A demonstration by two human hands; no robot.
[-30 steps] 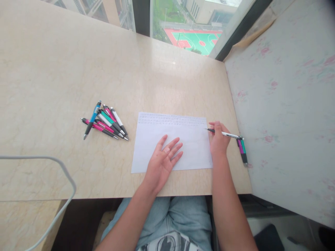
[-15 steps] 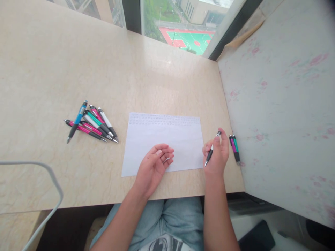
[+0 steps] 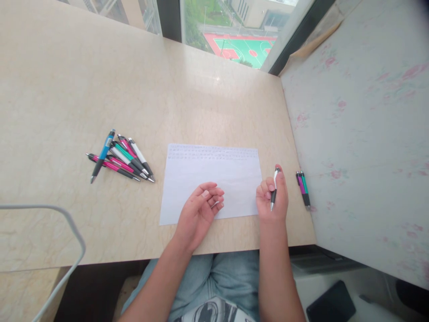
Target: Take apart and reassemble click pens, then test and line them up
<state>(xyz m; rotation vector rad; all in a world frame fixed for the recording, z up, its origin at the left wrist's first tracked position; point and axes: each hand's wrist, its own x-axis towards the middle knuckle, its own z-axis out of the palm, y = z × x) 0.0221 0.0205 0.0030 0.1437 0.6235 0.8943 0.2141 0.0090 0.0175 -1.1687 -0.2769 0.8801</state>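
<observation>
A white sheet of paper (image 3: pixel 214 174) with lines of small writing along its top lies on the beige marble-look desk (image 3: pixel 100 89). My right hand (image 3: pixel 273 197) is closed round a white and black pen (image 3: pixel 274 188), tip pointing back toward me, at the sheet's right edge. My left hand (image 3: pixel 199 210) hovers over the sheet's lower middle with fingers curled loosely, palm partly up, holding nothing. Two pens (image 3: pixel 303 188), one purple and one green, lie together on the desk right of my right hand.
A pile of several coloured pens (image 3: pixel 120 158) lies on the desk to the left of the sheet. A wall (image 3: pixel 362 134) rises along the desk's right side. A window runs behind the desk. A grey cable (image 3: pixel 67 223) loops at lower left.
My right hand lifted the pen off the sheet's top right corner, drew back and turned it tip toward me. My left hand rose from lying flat and curled its fingers.
</observation>
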